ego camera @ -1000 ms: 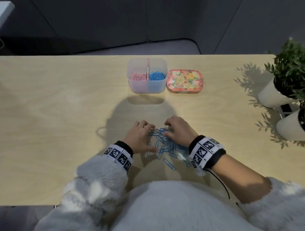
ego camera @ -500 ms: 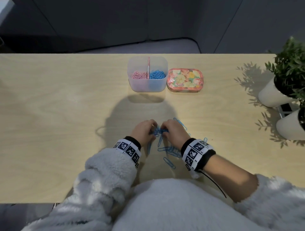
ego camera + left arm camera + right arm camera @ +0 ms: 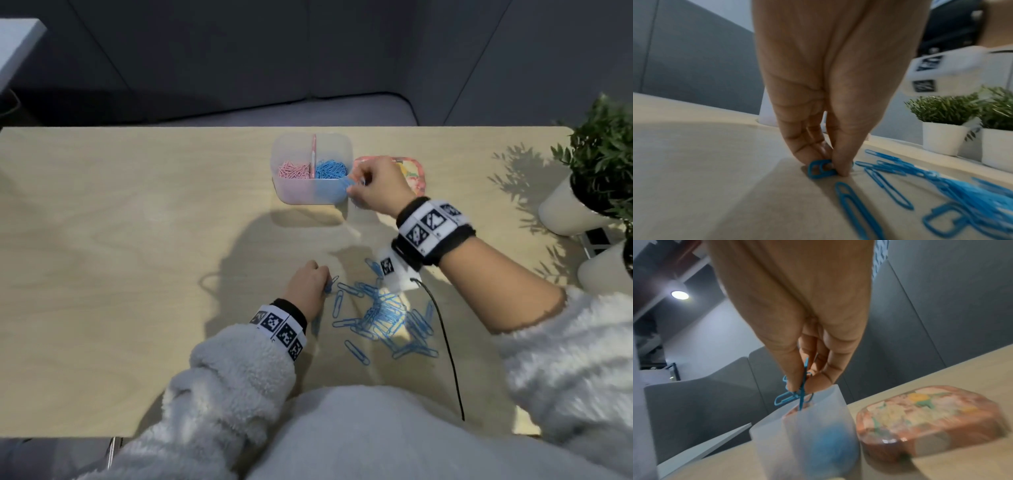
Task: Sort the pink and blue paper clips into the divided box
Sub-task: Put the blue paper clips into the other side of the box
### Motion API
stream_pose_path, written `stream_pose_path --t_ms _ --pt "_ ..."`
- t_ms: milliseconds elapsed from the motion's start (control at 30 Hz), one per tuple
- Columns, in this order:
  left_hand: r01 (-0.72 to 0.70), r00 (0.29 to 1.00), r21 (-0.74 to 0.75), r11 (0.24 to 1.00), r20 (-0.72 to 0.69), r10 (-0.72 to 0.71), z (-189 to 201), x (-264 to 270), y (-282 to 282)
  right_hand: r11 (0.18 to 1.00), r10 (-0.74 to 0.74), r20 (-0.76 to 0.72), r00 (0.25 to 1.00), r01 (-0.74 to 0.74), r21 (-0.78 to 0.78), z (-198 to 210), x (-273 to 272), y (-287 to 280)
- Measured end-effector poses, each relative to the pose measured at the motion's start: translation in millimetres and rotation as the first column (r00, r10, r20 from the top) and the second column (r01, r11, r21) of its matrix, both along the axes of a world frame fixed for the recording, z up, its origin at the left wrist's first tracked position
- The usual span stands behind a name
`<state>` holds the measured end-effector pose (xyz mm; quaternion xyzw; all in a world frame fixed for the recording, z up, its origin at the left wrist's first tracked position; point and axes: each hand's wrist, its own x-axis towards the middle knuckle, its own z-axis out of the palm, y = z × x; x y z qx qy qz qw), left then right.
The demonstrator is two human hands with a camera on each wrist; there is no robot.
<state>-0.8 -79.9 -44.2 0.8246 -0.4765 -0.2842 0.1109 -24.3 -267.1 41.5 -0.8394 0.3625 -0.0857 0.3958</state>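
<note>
Fingers (image 3: 791, 369) of the right hand (image 3: 378, 186) pinch a few blue paper clips (image 3: 795, 394) just above the near right corner of the divided box (image 3: 312, 195).

Below those fingertips, the translucent box holds blue clips (image 3: 330, 169) in its right compartment and pink clips (image 3: 294, 169) in its left, with a floral tin (image 3: 929, 420) just to the right. Nearer the person, the left hand (image 3: 306, 289) pinches one blue clip (image 3: 821, 168) against the wooden table (image 3: 120, 240); a loose pile of blue clips (image 3: 383, 315) lies just right of its fingertips (image 3: 840, 167). Two potted plants (image 3: 945, 120) stand well to the right.
</note>
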Motion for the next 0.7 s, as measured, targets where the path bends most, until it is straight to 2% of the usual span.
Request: stream_pose_path --t_ms 100,233,367,467,567,700 --pt "0.041 0.997 0.003 0.999 0.067 -0.041 -6 -2 1 0.991 -0.131 0.043 0.990 0.130 0.023 6 30 -19" --pt "0.060 0.997 -0.023 0.998 0.044 -0.059 0 7 -4 0.980 -0.194 0.045 0.980 0.192 0.049 4 62 -33" --pt "0.011 1.000 -0.186 0.982 0.027 -0.006 28 29 -26 0.994 -0.111 -0.045 0.993 0.111 -0.013 -2 73 -37" --pt "-0.016 0.995 -0.309 0.951 0.091 0.047 56 55 -57 0.998 -0.060 -0.073 0.996 0.058 -0.027 -2 67 -37" --pt "-0.047 0.989 -0.363 0.931 0.111 0.094 76 77 -90 0.997 -0.072 0.044 0.996 0.072 0.012 4 45 -33" --pt "-0.056 0.984 -0.270 0.961 0.148 0.099 85 94 -126 0.987 -0.159 0.189 0.969 0.156 0.030 0 -4 -16"
